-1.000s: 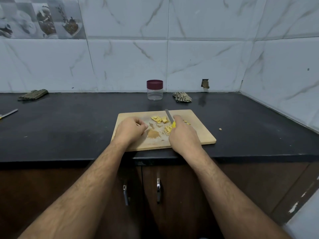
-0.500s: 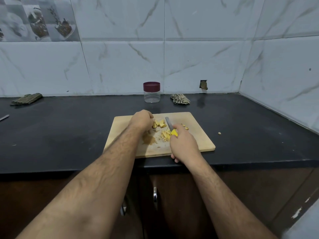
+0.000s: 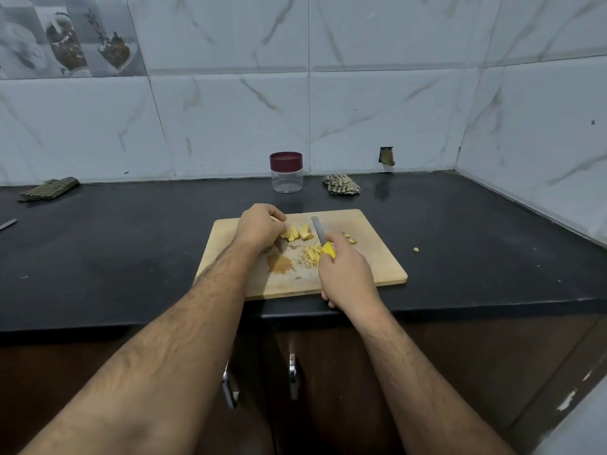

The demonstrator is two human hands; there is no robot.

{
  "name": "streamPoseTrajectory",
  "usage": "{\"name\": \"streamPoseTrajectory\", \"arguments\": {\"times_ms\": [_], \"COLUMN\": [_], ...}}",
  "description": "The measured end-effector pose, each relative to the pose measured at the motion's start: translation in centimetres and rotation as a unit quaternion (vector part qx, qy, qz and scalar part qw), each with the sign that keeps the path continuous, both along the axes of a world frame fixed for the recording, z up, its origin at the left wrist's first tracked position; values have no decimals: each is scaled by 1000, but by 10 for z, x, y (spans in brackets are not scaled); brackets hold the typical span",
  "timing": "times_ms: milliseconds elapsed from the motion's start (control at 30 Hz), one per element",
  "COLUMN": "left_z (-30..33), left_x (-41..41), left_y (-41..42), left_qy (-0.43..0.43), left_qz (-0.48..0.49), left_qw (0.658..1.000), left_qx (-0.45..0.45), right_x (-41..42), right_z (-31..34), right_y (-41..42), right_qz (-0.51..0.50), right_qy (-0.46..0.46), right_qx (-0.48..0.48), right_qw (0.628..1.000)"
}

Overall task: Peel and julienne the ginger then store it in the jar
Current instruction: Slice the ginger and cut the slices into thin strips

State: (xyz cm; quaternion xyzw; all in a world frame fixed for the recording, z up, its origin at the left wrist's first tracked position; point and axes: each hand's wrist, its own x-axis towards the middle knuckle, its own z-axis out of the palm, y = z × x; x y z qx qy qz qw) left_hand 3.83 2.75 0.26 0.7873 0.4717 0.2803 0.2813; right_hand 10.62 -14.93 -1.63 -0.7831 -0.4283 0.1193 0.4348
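Gripping the yellow-handled knife [image 3: 320, 238] low on the cutting board [image 3: 371, 257], the right hand [image 3: 345, 274] points its blade away, a heap of ginger strips [image 3: 312, 256] just left of its knuckles. Beyond, the left hand [image 3: 259, 224] curls its fingers onto the peeled ginger chunks [image 3: 297, 233], whether pinching or only touching cannot be told. Julienning looks midway; the next move calls for drawing one chunk under the blade. Farthest off, the jar [image 3: 286, 172] stands lidded at the counter [image 3: 131, 244] back.
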Motion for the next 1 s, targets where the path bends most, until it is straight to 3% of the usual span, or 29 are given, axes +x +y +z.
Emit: {"name": "streamPoseTrajectory", "arguments": {"times_ms": [267,533,633,800,900,1000], "left_z": [9,25,25,20,18,14], "left_x": [-14,-39,-34,-31,-40,-47], "left_y": [-6,-30,-43,-48,-42,-40], "left_qy": [-39,124,140,73,37,21], "left_qz": [26,19,-1,-5,31,28], "left_qw": [998,992,990,995,998,996], "left_qx": [-30,-13,-30,-62,-36,-82], "right_x": [-4,-9,-11,-19,-27,-34], "right_z": [-1,2,7,15,19,21], "right_y": [2,-3,-8,-27,-36,-40], "right_qz": [-11,2,8,22,33,41], "right_qy": [-10,-27,-31,-98,-125,-142], "right_qx": [4,4,-7,-58,-105,-129], "right_qw": [1000,1000,999,993,986,981]}}
